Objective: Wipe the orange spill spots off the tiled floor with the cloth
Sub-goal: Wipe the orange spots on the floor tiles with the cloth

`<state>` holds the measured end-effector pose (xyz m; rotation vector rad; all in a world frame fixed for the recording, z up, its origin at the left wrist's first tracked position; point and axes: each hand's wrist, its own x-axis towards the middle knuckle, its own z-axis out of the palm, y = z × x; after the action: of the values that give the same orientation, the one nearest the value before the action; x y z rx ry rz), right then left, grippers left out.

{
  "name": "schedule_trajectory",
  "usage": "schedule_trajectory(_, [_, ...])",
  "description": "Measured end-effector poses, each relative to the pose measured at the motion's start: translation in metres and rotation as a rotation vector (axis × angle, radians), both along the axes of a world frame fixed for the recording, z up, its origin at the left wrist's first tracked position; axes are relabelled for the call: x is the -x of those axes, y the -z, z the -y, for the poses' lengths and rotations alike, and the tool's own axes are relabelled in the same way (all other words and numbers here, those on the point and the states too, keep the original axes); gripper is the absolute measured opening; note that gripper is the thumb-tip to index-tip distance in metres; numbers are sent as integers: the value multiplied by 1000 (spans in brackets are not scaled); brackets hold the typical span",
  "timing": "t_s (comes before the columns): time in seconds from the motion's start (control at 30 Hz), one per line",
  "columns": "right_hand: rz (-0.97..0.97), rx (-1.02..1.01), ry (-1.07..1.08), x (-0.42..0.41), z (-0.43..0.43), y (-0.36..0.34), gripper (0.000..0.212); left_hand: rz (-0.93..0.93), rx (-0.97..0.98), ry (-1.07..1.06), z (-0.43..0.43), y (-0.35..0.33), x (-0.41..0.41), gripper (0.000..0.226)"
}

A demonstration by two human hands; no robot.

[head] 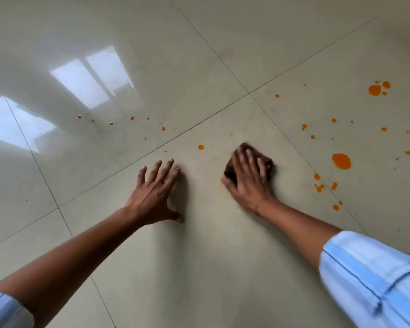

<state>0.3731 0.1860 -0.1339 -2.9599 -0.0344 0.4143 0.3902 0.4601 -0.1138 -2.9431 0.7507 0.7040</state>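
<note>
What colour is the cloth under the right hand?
Dark brown cloth, seen in the head view, under the right hand.

both arms reach forward, bare from the wrists back to the left sleeve (5,311) and right sleeve (374,280), each pushed up. the left hand (152,192) lies palm down on the floor (199,256), straight and spread, thumb thrown out to the side. the right hand (246,178) lies flat on the cloth (268,162), its fingers (249,155) splayed over the top, thumb at the cloth's near-left edge, slightly blurred. the two hands sit near each other, not touching.
</note>
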Motion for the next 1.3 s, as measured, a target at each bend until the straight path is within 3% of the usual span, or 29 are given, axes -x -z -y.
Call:
schedule_trajectory(0.03, [-2, -3, 156, -15, -19, -1, 80, 21, 3, -32, -7, 2, -3, 138])
schedule_trajectory(0.07, [-4, -16, 173, -19, -42, -2, 81, 30, 4, -78, -14, 2, -6, 140])
schedule_trajectory(0.17, [-37, -53, -243, 28, -90, -4, 80, -44, 11, -295, -37, 0, -15, 150])
schedule_trajectory(0.23, [-53, -56, -345, 40, -67, -8, 78, -119, 39, -402, -41, -1, -18, 157])
schedule_trajectory(0.3, [-40, 6, -231, 18, -39, -6, 77, -175, 61, -429, -40, 1, -20, 160])
schedule_trajectory(0.4, [-32, 24, 122, -47, -18, 0, 77, -191, 72, -439, -38, 5, -22, 162])
schedule_trajectory(0.47, [-4, -16, 179, -84, -42, 4, 80, -185, 83, -455, -41, 11, -22, 163])
schedule_trajectory(0.57, [-29, -94, -179, -66, -115, 7, 83, -183, 83, -454, -41, 11, -20, 160])
schedule_trajectory(0.67, [-68, -114, -454, -12, -100, -2, 80, -181, 116, -432, -48, 3, -19, 153])
schedule_trajectory(0.73, [-42, -91, -412, -33, -68, -1, 79, -137, 115, -427, -63, -2, -19, 151])
schedule_trajectory(0.83, [-36, -34, -133, -97, -92, 2, 78, -66, 75, -560, -99, -1, -24, 153])
schedule_trajectory(0.87, [-39, -45, -147, -105, -122, 4, 79, -55, 62, -613, -111, 1, -27, 154])
schedule_trajectory(0.97, [-70, -117, -450, -65, -186, 6, 80, -123, 46, -731, -139, -1, -38, 157])
schedule_trajectory(1.07, [-16, -135, -593, -38, -146, 4, 78, -179, 63, -740, -139, -2, -41, 159])
schedule_trajectory(1.13, [9, -73, -459, -69, -129, 7, 76, -193, 75, -746, -138, 0, -42, 160])
schedule_trajectory(1.23, [-1, -68, -175, -145, -179, 6, 76, -179, 99, -760, -139, 7, -40, 162])
schedule_trajectory(1.3, [-15, -88, -295, -153, -233, 6, 76, -163, 121, -767, -142, 12, -39, 161])
